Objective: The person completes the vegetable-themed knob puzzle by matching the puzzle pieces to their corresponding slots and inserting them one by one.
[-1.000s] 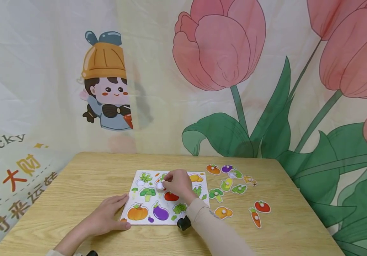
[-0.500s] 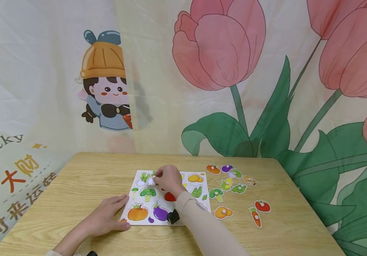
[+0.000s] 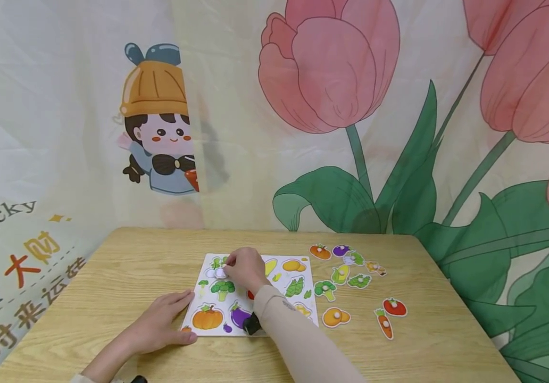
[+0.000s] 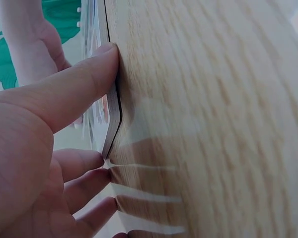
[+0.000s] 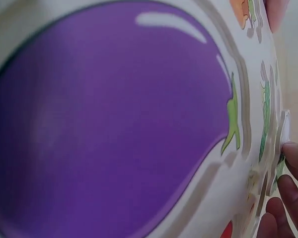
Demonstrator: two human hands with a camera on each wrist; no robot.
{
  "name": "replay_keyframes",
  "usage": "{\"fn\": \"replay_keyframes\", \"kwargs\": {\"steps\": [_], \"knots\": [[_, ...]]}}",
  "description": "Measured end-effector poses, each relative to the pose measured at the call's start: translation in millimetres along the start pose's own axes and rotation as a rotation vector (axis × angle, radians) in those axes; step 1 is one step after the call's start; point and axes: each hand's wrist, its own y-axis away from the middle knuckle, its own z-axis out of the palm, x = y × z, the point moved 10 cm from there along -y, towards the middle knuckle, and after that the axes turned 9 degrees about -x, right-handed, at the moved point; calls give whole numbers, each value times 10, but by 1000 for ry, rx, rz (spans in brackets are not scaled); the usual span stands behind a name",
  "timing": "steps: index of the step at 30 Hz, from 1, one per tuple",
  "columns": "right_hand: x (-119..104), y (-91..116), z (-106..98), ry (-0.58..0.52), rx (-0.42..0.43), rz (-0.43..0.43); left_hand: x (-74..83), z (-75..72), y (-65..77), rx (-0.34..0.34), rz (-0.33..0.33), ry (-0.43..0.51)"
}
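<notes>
A white vegetable puzzle board (image 3: 200, 299) lies on the table, its shallow recesses printed with vegetables. My right hand (image 3: 247, 269) pinches a white puzzle piece (image 3: 219, 272) over the board's upper left, at the printed white vegetable with green leaves. In the right wrist view the piece (image 5: 286, 124) stands tilted against the board, fingertips close to its surface. My left hand (image 3: 159, 323) rests at the lower left corner, thumb (image 4: 97, 67) on the front edge and fingers spread along the left side. A printed eggplant (image 5: 114, 114) fills most of the right wrist view.
Right of the board lie several knobbed pieces, among them a pumpkin (image 3: 320, 251), an eggplant (image 3: 340, 250), corn (image 3: 339, 274), broccoli (image 3: 324, 290), a tomato (image 3: 394, 307) and a carrot (image 3: 384, 324). A printed curtain (image 3: 236, 207) hangs behind the wooden table (image 3: 150, 266).
My right hand has carried the white puzzle piece leftward across the board, from the upper middle to the upper left recess. The left hand has stayed at the corner.
</notes>
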Motion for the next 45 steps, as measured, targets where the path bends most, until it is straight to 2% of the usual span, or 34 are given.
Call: {"fn": "replay_keyframes", "kwargs": {"steps": [11, 20, 27, 34, 40, 45], "knots": [[-92, -71, 121, 61, 10, -22, 46, -42, 30, 17, 24, -2], [-101, -120, 151, 68, 37, -19, 37, -35, 26, 32, 33, 11], [-129, -115, 162, 26, 37, -30, 45, -47, 35, 48, 47, -2], [-195, -90, 141, 32, 44, -60, 46, -53, 38, 41, 39, 0], [-170, -112, 215, -7, 37, -46, 19, -39, 43, 40, 25, -30], [-152, -95, 195, -34, 39, -26, 55, -52, 39, 40, 33, -20]]}}
